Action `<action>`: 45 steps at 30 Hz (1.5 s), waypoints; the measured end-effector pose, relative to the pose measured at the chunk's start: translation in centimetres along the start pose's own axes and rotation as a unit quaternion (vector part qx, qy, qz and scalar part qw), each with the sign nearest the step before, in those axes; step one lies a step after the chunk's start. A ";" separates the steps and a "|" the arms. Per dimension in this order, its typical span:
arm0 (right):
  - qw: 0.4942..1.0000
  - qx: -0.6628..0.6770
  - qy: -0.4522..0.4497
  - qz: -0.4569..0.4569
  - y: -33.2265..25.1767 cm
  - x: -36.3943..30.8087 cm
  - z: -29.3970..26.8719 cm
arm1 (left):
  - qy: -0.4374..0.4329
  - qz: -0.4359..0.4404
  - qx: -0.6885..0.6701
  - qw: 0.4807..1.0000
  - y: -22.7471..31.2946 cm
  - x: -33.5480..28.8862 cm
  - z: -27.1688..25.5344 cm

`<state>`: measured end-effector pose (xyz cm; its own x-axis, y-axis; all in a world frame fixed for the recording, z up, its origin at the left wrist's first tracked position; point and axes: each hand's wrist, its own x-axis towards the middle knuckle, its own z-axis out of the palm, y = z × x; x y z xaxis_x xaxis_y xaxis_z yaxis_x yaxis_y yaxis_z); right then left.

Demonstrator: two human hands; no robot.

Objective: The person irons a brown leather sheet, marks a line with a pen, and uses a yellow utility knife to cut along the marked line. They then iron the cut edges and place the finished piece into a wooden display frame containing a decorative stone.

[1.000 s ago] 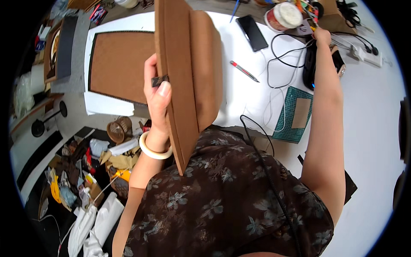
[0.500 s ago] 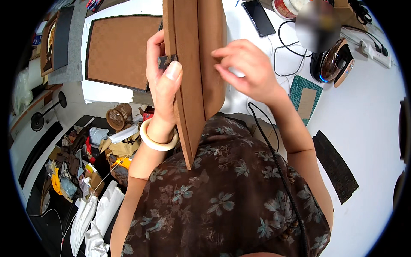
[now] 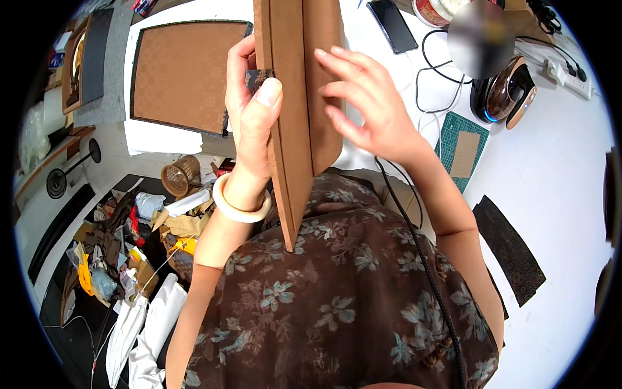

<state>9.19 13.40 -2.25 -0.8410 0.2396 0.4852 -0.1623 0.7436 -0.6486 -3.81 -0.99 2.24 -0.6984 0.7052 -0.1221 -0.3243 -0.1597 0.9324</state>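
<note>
A brown fabric-covered box or case (image 3: 290, 97) stands on edge in front of me, its lower corner near my lap. My left hand (image 3: 254, 117) is closed on its left edge, the thumb on the near side and the fingers behind. Beside that thumb a small dark patterned tab (image 3: 258, 78) sticks out from the edge. Over the right panel hovers my right hand (image 3: 369, 104), its fingers spread and holding nothing; whether the fingertips touch the panel, I cannot tell.
A flat brown panel with dark edging (image 3: 188, 78) lies left on the white table. To the right are a phone (image 3: 392, 26), a clothes iron (image 3: 502, 94) with cables, a green cutting mat (image 3: 457, 146) and a dark patterned strip (image 3: 512, 253). Mixed scraps (image 3: 129, 240) fill the lower left.
The brown box has shifted slightly right in my left hand. My right hand's fingers have spread out from a looser curl and risen a little along the panel.
</note>
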 end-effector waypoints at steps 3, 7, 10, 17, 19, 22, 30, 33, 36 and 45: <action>0.997 0.069 -0.001 0.024 -1.4 -1.6 0.3 | -0.019 -0.004 0.000 1.000 -0.2 0.0 -0.6; 0.996 0.045 0.066 0.035 -2.5 -0.5 0.7 | -0.002 -0.014 -0.016 1.000 -0.1 -0.1 -0.1; 0.992 0.126 0.013 0.024 -1.9 -2.6 -0.1 | 0.000 -0.010 -0.022 1.000 -0.4 -0.2 -0.2; 0.978 0.194 0.042 0.057 -2.9 -4.5 1.3 | 0.011 -0.013 -0.043 0.999 -0.6 -0.3 -0.5; 0.979 0.132 -0.019 0.157 -4.1 -3.9 -0.2 | 0.018 -0.016 -0.049 0.999 -0.4 -0.4 -0.6; 0.996 0.002 0.047 0.069 -3.5 -1.6 1.9 | 0.016 -0.013 -0.057 0.998 -0.5 -0.4 0.0; 0.997 0.047 0.012 0.056 -4.5 -1.4 0.9 | -0.004 -0.007 -0.056 0.998 -1.1 -0.1 -0.5; 0.990 0.130 -0.004 0.048 -4.7 -2.7 0.6 | 0.019 -0.039 -0.072 0.996 -0.7 -0.5 -0.6; 0.997 -0.031 -0.004 0.077 -3.5 -1.2 1.5 | 0.011 -0.017 -0.071 0.997 -0.9 -0.3 -0.4; 0.968 0.193 -0.057 0.149 -5.6 -5.6 0.7 | 0.006 -0.052 -0.098 0.994 -1.4 -0.4 -2.3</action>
<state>14.46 7.46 -1.70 -0.9278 0.3220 0.1887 -0.0651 0.3583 -0.9314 -4.52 -2.68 0.20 -0.6620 0.7164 -0.2205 -0.5133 -0.2188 0.8299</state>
